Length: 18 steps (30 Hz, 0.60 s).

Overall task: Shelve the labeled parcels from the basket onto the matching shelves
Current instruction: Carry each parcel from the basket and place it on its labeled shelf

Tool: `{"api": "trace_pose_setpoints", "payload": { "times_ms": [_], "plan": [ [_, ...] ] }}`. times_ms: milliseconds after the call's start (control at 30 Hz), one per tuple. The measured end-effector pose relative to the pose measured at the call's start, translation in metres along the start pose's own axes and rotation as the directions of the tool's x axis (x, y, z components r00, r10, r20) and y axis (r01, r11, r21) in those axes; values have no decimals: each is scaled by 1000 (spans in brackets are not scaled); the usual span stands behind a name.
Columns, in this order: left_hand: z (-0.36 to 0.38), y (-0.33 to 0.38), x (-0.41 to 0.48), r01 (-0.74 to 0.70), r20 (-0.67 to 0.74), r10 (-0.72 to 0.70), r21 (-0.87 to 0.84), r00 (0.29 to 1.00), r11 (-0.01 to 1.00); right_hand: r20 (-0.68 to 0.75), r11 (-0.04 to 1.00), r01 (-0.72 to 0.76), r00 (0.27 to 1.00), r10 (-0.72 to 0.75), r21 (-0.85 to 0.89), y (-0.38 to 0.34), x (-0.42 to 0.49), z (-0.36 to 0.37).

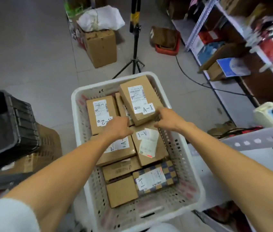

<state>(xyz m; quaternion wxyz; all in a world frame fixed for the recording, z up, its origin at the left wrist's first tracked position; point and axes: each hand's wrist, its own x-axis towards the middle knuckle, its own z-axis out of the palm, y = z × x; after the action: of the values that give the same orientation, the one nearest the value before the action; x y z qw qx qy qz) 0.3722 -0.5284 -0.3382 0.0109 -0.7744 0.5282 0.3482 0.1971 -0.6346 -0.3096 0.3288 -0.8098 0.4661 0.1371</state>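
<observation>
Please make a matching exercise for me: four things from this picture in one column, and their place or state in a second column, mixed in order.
Things:
1. tilted A-1 box
2. A-2 box
3. black crate
4. white basket

Places or states:
a. on the floor side, left of the basket
b. holds the parcels
c. both hands on its near edge
d. flat in the basket, far left

Pairs: 1-c, 2-d, 3-a, 4-b

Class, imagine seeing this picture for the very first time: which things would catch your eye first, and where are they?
Two bare arms reach in from below, the left hand and right hand closing on a tilted brown cardboard parcel labelled A-1 at the far end of the basket. That white perforated plastic basket fills the centre, packed with more labelled cardboard parcels. A black tripod stand rises behind it, and a grey metal shelf rack crowded with goods lines the right side.
</observation>
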Motion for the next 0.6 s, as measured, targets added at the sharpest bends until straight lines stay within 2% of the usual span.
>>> {"api": "trace_pose_setpoints", "payload": {
  "times_ms": [100,200,300,367,467,500,600],
  "plan": [
    [0,1,24,13,-20,-15,-100,1000,995,-107,998,-37,993,43,53,8,21,5],
    [6,3,43,26,-29,-37,-326,999,945,-140,994,-31,989,46,109,14,44,10],
    [14,2,61,54,1,-66,-596,998,801,-139,985,-67,986,90,162,20,64,19],
    [17,-1,70,85,33,-88,-710,996,699,-133,957,-142,975,180,255,21,71,29],
    [22,-10,73,125,49,-145,-803,988,582,-101,900,-235,952,289,367,19,71,49],
    [24,-15,70,130,33,-174,-804,984,580,-72,891,-227,958,276,392,18,67,57],
    [33,-33,48,184,36,-232,-730,972,658,50,809,-234,968,246,540,19,41,80]
  ]
}}
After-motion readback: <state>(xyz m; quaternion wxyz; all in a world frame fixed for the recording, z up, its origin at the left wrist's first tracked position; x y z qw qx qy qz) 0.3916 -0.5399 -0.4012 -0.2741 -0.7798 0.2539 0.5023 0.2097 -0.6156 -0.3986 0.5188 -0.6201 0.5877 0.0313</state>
